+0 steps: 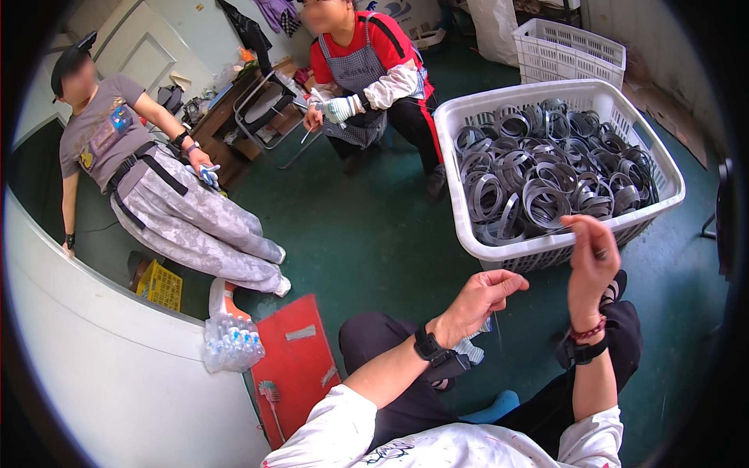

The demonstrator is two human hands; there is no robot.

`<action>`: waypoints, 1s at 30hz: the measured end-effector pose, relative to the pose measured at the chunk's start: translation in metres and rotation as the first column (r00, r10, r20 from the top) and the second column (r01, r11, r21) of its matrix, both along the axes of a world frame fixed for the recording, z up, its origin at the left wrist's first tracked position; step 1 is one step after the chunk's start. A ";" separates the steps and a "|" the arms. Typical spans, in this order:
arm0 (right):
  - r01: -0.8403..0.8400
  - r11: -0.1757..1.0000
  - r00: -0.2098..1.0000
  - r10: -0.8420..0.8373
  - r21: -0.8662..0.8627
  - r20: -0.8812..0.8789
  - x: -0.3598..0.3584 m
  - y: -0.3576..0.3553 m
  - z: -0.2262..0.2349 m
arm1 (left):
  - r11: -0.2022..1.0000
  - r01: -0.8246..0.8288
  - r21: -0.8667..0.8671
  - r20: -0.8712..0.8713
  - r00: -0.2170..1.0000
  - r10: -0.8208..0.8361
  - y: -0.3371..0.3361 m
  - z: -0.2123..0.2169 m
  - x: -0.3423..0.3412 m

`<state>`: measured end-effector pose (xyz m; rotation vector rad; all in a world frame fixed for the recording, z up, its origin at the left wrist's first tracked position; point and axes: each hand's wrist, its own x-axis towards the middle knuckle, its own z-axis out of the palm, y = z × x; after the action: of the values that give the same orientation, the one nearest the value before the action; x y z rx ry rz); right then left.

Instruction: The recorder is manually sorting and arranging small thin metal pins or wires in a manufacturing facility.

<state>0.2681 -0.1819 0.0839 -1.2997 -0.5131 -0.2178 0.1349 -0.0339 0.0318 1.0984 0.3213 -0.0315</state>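
A white plastic basket (499, 253) full of coiled grey strips (550, 168) stands ahead of me to the right. My right hand (591, 261) is raised at its near edge, the fingers curled and thumb and forefinger pinched together. Something small and dark shows among its curled fingers, too small to name. My left hand (485, 300) hovers in front of the basket, apart from it, its fingers bent in and the thumb pressed to them. Whatever it may hold is hidden.
An aproned, gloved person (367, 86) crouches beyond the basket; another person (148, 148) stands at left. A second white crate (569, 47) sits behind. Wrapped bottles (232, 343), a red board (292, 351) with a brush (271, 394) and a yellow crate (161, 287) are on the left.
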 end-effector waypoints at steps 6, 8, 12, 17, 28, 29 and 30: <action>-0.117 0.961 0.788 0.244 -0.252 0.566 -0.042 0.002 0.000 | 0.877 -0.038 -0.478 0.059 0.995 0.076 0.004 0.016 0.006; -0.108 0.953 0.696 0.275 -0.282 0.663 -0.042 0.004 -0.002 | 0.822 -0.011 -0.569 0.146 0.983 0.114 0.016 0.004 0.009; -0.142 0.945 0.678 0.310 -0.295 0.667 -0.034 0.009 -0.001 | 0.851 -0.180 -0.493 0.064 0.968 0.241 0.025 0.022 0.012; -0.096 0.952 0.686 0.276 -0.292 0.673 -0.024 0.009 0.005 | 0.852 -0.141 -0.504 0.056 0.979 0.195 0.029 0.030 0.013; -0.167 0.926 0.760 0.340 -0.339 0.554 -0.069 -0.004 0.009 | 0.854 -0.014 -0.519 0.243 0.956 0.163 0.015 0.017 -0.002; -0.183 0.924 0.745 0.353 -0.335 0.566 -0.070 -0.005 0.008 | 0.865 0.001 -0.501 0.255 0.956 0.147 0.014 0.023 -0.006; -0.232 0.929 0.846 0.339 -0.288 0.412 -0.072 -0.003 0.008 | 0.869 -0.003 -0.495 0.267 0.951 0.156 0.017 0.022 -0.006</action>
<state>0.1957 -0.1851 0.0922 -1.3759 -1.1590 -0.2174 0.1285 -0.0165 0.0542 0.5675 0.0735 0.1234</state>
